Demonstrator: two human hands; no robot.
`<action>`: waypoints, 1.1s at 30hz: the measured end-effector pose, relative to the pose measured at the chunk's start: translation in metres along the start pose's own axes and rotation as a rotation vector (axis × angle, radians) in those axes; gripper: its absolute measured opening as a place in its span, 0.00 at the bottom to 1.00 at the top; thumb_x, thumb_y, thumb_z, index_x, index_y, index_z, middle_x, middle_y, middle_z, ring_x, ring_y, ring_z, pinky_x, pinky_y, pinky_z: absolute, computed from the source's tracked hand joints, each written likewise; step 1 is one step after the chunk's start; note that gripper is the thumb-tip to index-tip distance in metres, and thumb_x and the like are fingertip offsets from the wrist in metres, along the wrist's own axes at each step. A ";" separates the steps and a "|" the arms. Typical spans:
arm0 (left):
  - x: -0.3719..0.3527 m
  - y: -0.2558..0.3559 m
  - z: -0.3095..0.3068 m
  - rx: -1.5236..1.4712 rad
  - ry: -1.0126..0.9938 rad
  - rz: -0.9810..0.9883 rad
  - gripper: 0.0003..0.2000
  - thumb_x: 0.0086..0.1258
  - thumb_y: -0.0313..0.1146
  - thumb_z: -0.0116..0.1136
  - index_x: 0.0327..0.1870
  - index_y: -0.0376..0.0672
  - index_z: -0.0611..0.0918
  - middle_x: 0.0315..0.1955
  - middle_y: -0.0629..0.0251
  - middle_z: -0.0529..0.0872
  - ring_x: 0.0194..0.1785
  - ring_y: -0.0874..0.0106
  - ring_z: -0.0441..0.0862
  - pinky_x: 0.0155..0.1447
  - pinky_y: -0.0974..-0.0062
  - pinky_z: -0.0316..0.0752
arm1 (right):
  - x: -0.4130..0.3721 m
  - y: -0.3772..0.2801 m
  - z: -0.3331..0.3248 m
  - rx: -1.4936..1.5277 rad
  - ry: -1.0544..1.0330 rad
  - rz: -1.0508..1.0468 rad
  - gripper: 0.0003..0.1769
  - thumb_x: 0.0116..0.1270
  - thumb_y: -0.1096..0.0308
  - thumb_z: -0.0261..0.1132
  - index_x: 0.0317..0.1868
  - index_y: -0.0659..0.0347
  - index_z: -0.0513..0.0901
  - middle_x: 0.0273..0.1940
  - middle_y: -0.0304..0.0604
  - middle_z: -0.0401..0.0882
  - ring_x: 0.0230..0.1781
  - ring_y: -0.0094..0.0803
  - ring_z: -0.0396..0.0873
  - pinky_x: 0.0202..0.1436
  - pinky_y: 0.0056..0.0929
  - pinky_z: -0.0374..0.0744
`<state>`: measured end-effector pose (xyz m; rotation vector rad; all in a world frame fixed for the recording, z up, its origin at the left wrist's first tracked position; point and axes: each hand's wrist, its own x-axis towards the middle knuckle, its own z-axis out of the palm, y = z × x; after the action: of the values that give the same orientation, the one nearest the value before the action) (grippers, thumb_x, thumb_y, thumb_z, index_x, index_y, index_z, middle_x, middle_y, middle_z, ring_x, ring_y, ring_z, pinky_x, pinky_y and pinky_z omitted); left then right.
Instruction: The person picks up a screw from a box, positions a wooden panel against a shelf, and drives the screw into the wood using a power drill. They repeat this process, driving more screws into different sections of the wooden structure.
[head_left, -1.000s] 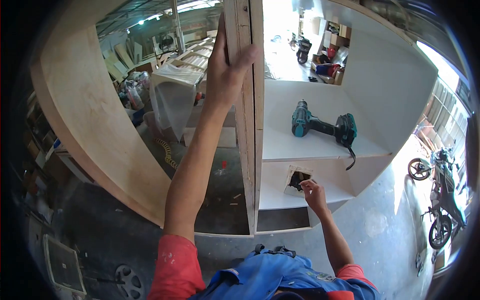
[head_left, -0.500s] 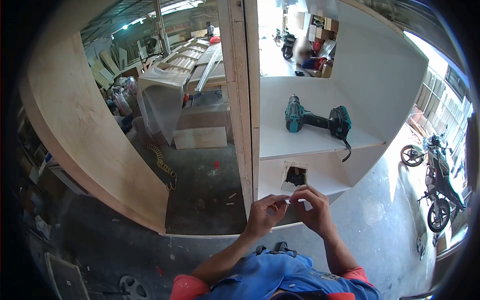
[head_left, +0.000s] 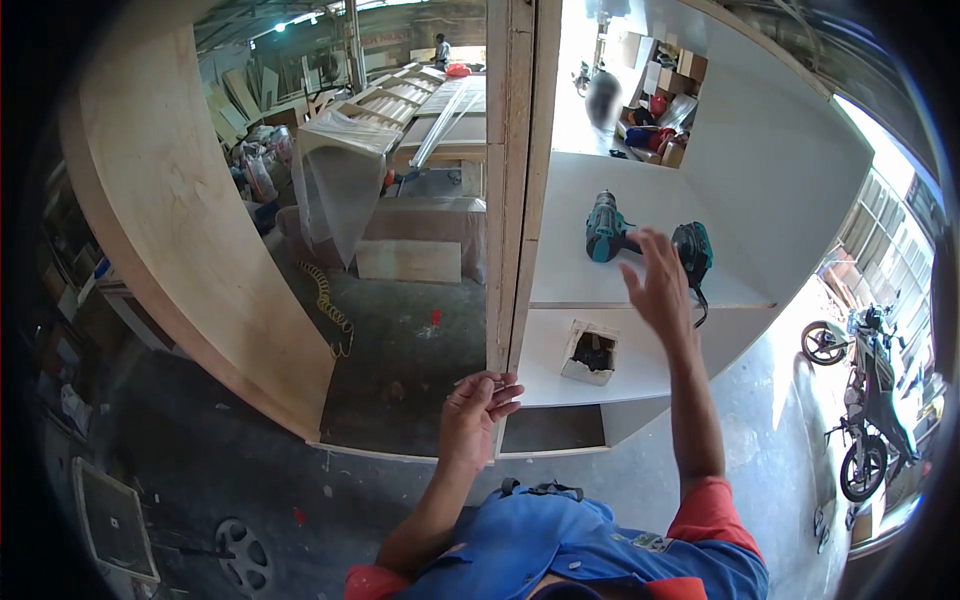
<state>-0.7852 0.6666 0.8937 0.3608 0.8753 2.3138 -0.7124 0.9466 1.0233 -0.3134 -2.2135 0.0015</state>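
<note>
A teal and black cordless drill (head_left: 605,230) lies on its side on the white upper shelf (head_left: 570,285). My right hand (head_left: 660,285) is open with fingers spread, reaching over the drill's handle and covering part of it. In front of the cabinet's wooden upright, my left hand (head_left: 475,400) is closed in a pinch; what its fingertips hold is too small to make out. On the lower shelf stands a small torn-open box (head_left: 600,375) with dark small pieces inside.
The wooden upright (head_left: 510,200) divides the cabinet, with a curved plywood panel (head_left: 190,240) on the left. A coiled yellow hose (head_left: 325,300) lies on the floor beyond. Motorcycles (head_left: 875,390) stand at right. A person (head_left: 441,50) is far back; another blurred figure (head_left: 603,100) shows through the opening.
My hands have come apart from a small white piece they held together. The right has opened and moved up to the drill; the left has shifted left, still pinching. The view has turned slightly.
</note>
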 end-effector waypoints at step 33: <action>0.040 0.055 0.036 0.163 -0.065 0.267 0.11 0.72 0.25 0.60 0.53 0.37 0.82 0.40 0.58 0.88 0.40 0.71 0.87 0.48 0.72 0.84 | -0.172 -0.069 -0.052 0.228 -0.078 -0.215 0.19 0.57 0.65 0.77 0.50 0.53 0.87 0.43 0.41 0.86 0.45 0.37 0.85 0.53 0.36 0.81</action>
<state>-0.8254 0.6786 0.9581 0.6547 1.0404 2.4612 -0.5867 0.8357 0.9285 0.0515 -2.2869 0.1506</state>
